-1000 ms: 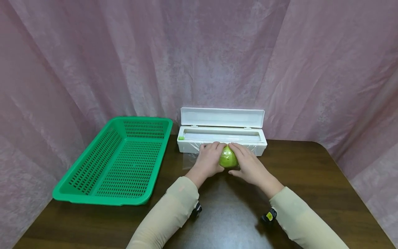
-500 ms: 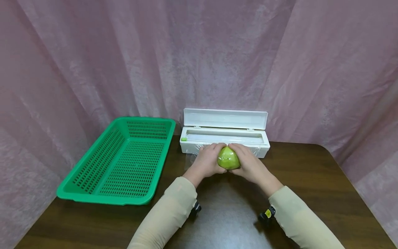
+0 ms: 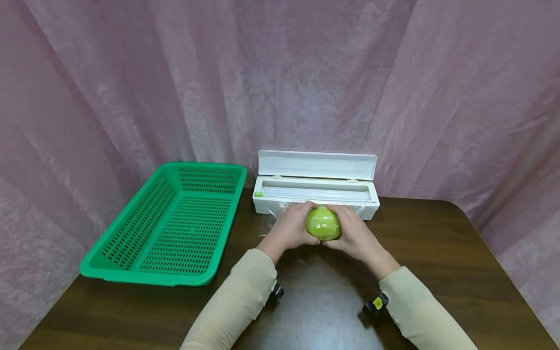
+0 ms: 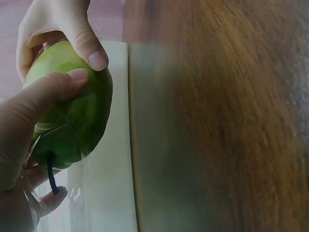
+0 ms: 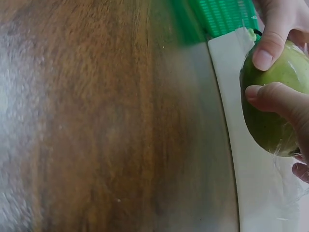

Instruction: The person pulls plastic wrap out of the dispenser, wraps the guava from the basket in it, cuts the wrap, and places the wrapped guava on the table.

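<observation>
A green pear [image 3: 323, 224] is held between both hands, just in front of a white cling film box [image 3: 316, 193]. My left hand [image 3: 293, 226] grips its left side and my right hand [image 3: 353, 228] its right. Both thumbs press on the near side of the pear [image 4: 72, 116], close together in the left wrist view. Its dark stem [image 4: 51, 175] points toward the left hand's fingers. Clear cling film [image 5: 285, 166] shows as shiny creases over the fruit and runs toward the box; how far round it goes I cannot tell.
The box's lid [image 3: 317, 165] stands raised at the back, and a small green piece [image 3: 259, 194] sits at its left end. A green perforated basket [image 3: 164, 279] stands on the left of the brown wooden table [image 3: 437, 272]. Pink curtain [image 3: 280, 78] hangs behind.
The pear has turned in the hands, and more of its rounded side now faces the head camera. Both thumbs have moved in beneath it. The box and basket have only shifted slightly with the view.
</observation>
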Demonstrator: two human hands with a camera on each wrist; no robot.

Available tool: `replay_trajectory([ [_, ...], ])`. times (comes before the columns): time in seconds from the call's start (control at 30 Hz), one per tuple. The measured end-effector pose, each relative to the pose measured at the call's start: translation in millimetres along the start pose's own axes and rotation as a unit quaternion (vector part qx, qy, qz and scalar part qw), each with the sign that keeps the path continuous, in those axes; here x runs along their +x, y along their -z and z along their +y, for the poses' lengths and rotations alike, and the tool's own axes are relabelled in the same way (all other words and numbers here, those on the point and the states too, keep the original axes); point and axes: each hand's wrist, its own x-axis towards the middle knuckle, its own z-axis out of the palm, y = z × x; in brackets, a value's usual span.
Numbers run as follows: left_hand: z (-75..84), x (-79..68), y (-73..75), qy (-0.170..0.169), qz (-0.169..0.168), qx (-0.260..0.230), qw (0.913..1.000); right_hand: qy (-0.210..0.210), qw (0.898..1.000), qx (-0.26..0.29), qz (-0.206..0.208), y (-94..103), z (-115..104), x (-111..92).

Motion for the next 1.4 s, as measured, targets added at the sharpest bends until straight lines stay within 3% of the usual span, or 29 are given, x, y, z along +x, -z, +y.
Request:
replay_trajectory([
  [0.37, -2.8, -7.4, -2.2, 0.004, -0.005, -0.049, 0.9988, -0.040, 0.998, 0.021, -0.044, 1.9, -3, -3],
  [0.73, -2.0, -12.3, -5.1, 0.012, -0.017, -0.092, 0.9955, -0.045, 0.997, 0.033, -0.057, 5.3, -8, -8],
  [1.4, -0.9, -19.9, -6.2, 0.011, -0.027, -0.069, 0.9972, -0.059, 0.994, 0.051, -0.070, 7.4, -13, -14],
])
